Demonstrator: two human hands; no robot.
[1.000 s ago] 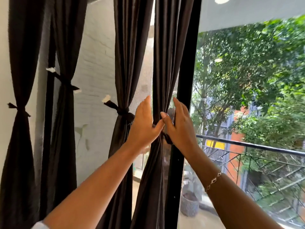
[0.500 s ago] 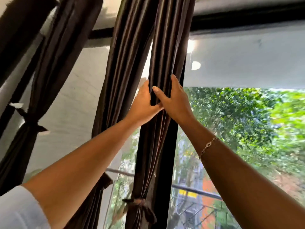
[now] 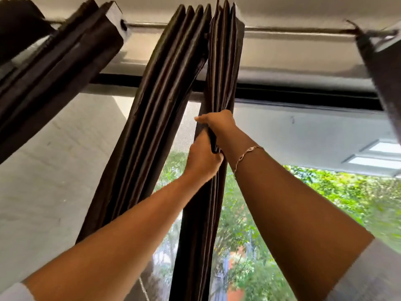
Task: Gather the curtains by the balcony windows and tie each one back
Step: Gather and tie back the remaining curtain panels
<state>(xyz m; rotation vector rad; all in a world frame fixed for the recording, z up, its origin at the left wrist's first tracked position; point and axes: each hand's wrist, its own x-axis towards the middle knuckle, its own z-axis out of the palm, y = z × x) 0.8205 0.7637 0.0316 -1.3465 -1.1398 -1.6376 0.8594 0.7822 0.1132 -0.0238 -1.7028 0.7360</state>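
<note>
The left grip (image 3: 202, 155) is closed round the folds of the gathered curtain (image 3: 223, 61): its fingers curl in from the left side and squeeze the pleats into one thick bundle. The right grip (image 3: 219, 124) sits directly above it, touching it, and pinches the same folds from the right side, with the thumb lying across the front. I judge that the two bare hands are stacked so that the pleats lie flat on each other and do not slide apart. High up the cloth is stiffer and the folds are easier to put in order.

On the right wrist there is a thin bracelet (image 3: 247, 153).

This curtain hangs from near the middle of the rod (image 3: 293, 30), in front of the black window frame (image 3: 303, 94). Just beside it on the left hangs a second curtain (image 3: 165, 83), also pressed into narrow pleats. A third curtain (image 3: 65, 51) hangs toward the left end of the rod. A fourth curtain (image 3: 386, 61) hangs at the right end.

No tie-back is in view at this height, so I cannot tell which curtains are already tied. Behind the glass there are green trees (image 3: 325, 203).
</note>
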